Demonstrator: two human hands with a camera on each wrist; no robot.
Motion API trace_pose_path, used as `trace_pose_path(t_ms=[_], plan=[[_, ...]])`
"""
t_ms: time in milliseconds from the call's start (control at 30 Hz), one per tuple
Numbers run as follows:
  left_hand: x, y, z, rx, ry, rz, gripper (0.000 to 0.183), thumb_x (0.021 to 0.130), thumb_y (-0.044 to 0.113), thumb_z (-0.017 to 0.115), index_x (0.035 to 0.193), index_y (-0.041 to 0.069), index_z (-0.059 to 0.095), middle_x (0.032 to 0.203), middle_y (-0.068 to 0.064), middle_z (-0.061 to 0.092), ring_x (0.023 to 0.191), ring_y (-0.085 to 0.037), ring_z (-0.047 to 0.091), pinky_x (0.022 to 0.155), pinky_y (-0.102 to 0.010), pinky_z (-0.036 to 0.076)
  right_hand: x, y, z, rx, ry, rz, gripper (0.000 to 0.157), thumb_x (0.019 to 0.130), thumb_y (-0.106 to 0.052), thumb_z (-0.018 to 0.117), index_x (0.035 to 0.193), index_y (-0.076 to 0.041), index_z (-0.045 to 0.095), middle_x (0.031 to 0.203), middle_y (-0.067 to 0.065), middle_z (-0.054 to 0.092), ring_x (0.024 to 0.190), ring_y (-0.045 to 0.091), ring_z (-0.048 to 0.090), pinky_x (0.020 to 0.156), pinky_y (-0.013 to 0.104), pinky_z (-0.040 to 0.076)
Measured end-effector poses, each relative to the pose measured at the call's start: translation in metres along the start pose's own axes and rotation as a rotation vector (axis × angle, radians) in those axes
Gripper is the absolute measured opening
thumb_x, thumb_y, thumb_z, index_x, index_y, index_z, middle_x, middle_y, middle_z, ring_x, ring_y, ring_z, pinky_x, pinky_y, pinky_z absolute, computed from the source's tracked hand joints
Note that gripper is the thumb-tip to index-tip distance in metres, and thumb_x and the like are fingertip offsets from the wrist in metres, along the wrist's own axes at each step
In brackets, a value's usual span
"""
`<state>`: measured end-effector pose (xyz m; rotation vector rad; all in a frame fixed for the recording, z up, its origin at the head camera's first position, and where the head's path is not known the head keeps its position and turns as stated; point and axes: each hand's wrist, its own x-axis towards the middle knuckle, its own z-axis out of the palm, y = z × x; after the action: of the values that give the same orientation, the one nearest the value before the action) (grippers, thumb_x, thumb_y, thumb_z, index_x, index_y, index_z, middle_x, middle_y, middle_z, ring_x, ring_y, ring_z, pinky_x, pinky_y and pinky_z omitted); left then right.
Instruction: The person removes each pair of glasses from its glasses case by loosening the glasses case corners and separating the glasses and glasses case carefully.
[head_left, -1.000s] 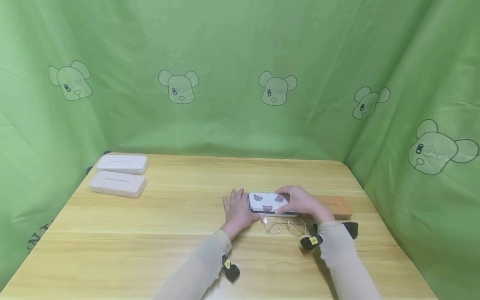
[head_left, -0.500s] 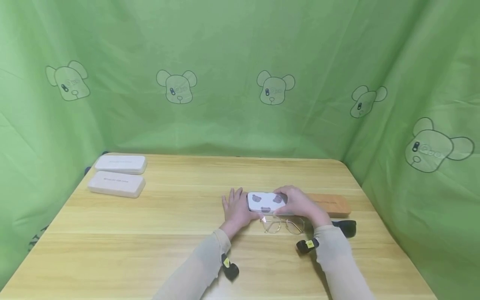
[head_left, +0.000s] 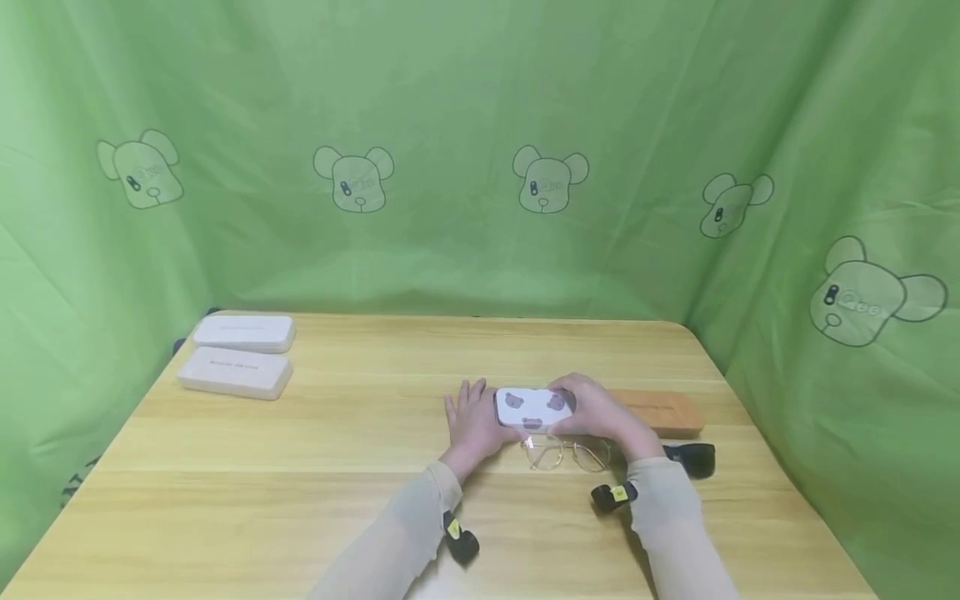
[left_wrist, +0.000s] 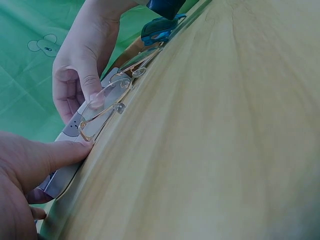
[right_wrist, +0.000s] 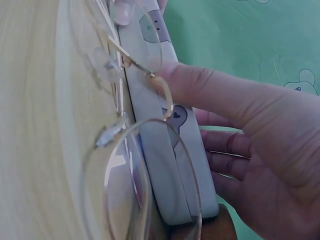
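Observation:
A white glasses case [head_left: 531, 407] printed with bear faces lies on the table, its lid down. My right hand [head_left: 596, 410] grips it from the right, thumb on the near side and fingers behind, as the right wrist view shows. My left hand [head_left: 474, 423] holds its left end, the thumb [left_wrist: 67, 152] pressed along the front and several fingers spread on the table. Gold-framed glasses [head_left: 546, 456] stand just in front of the case, untouched. Beyond my right hand lies an orange case [head_left: 660, 410], partly hidden by that hand.
Black sunglasses [head_left: 696, 460] lie by my right sleeve, partly covered by it. A white case [head_left: 243, 332] and a pale beige case [head_left: 234, 372] lie at the table's far left corner. Green curtain [head_left: 450, 267] encloses the table's back and sides.
A second ago a dark gap showed along the near edge of the bear-print case. The lid has come down and that gap is gone. Both hands stay in place on it.

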<state>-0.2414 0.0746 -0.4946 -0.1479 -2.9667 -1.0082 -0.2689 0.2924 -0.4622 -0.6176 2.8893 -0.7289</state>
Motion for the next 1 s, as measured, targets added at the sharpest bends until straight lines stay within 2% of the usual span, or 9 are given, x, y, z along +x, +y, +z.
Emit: trace_pose_path(t_ms=[433,633,833,1000], plan=[[0.002,-0.003,-0.001,0.0,-0.02,0.012,0.093,0.063,0.055,0.084,0.137,0.01,0.051,0.155,-0.012,0.038,0.149,-0.037,0.022,0.12,-0.065,0.007,-0.001,0.0,-0.002,0.0,-0.015,-0.012,0.07,0.066,-0.03,0.087,0.125,-0.004,0.059,0.123,0.015,0.063,0.111,0.03,0.058,0.097,0.05,0.05],[0.001,-0.003,-0.014,-0.007,-0.071,0.03,0.092,0.064,0.05,0.085,0.138,0.008,0.05,0.154,-0.015,0.039,0.147,-0.04,0.025,0.118,-0.067,0.01,-0.001,-0.002,-0.001,-0.013,-0.02,-0.04,0.071,0.067,-0.028,0.086,0.127,-0.001,0.058,0.125,0.019,0.062,0.116,0.034,0.057,0.102,0.053,0.047],[0.004,-0.008,-0.027,-0.082,-0.149,0.061,0.09,0.066,0.04,0.087,0.141,0.009,0.048,0.152,-0.013,0.042,0.147,-0.043,0.023,0.118,-0.069,0.007,-0.002,-0.006,-0.003,-0.025,-0.03,-0.078,0.074,0.068,-0.026,0.086,0.131,0.0,0.056,0.129,0.02,0.061,0.119,0.037,0.055,0.105,0.055,0.044],[0.006,-0.014,-0.041,-0.138,-0.194,0.048,0.085,0.065,0.038,0.087,0.139,0.014,0.052,0.148,-0.008,0.05,0.146,-0.043,0.025,0.116,-0.071,0.002,-0.003,-0.007,-0.006,-0.01,-0.025,-0.065,0.078,0.069,-0.029,0.086,0.135,-0.003,0.053,0.135,0.021,0.057,0.125,0.039,0.051,0.109,0.058,0.039]])
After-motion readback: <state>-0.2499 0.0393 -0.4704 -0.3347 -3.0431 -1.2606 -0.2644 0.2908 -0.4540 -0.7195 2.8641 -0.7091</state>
